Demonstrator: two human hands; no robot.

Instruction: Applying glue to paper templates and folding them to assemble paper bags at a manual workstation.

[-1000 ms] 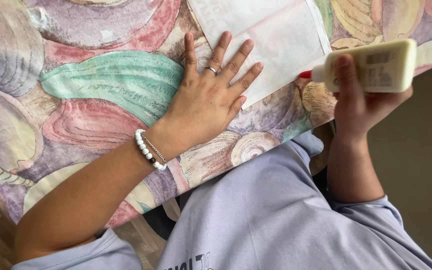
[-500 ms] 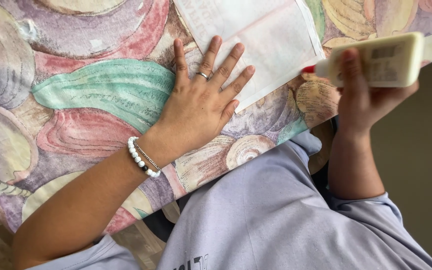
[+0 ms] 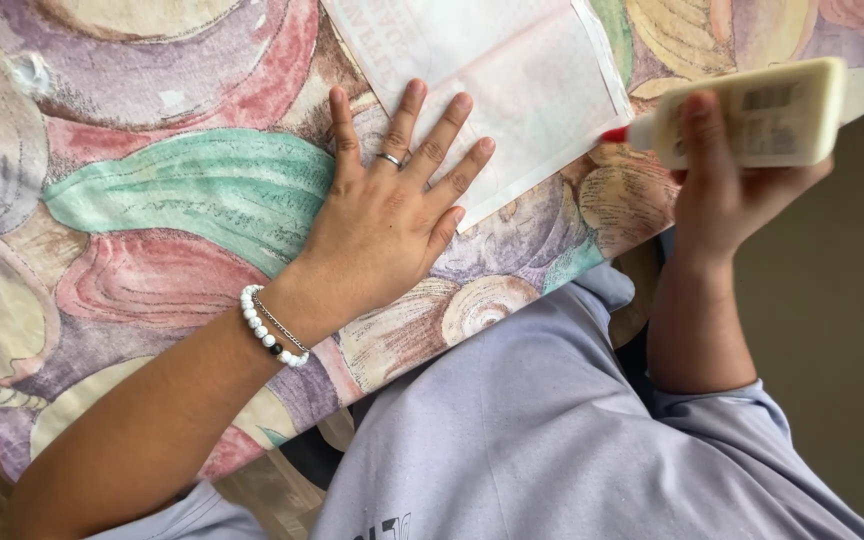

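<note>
- Fingers (image 3: 430, 150) of the left hand (image 3: 387, 215) lie spread and flat, their tips pressing the near left corner of the white paper sheet (image 3: 512, 80); a ring sits on one finger.
- Palm and wrist rest on the shell-patterned tablecloth (image 3: 152, 200), just near of the sheet; a white bead bracelet (image 3: 270, 330) circles the wrist.
- Right hand (image 3: 727, 200) is wrapped around a pale glue bottle (image 3: 752, 115), thumb across its front, fingers hidden behind.
- Bottle lies sideways at the table's right edge, its red tip (image 3: 614, 134) pointing left, just beside the sheet's right edge.
</note>
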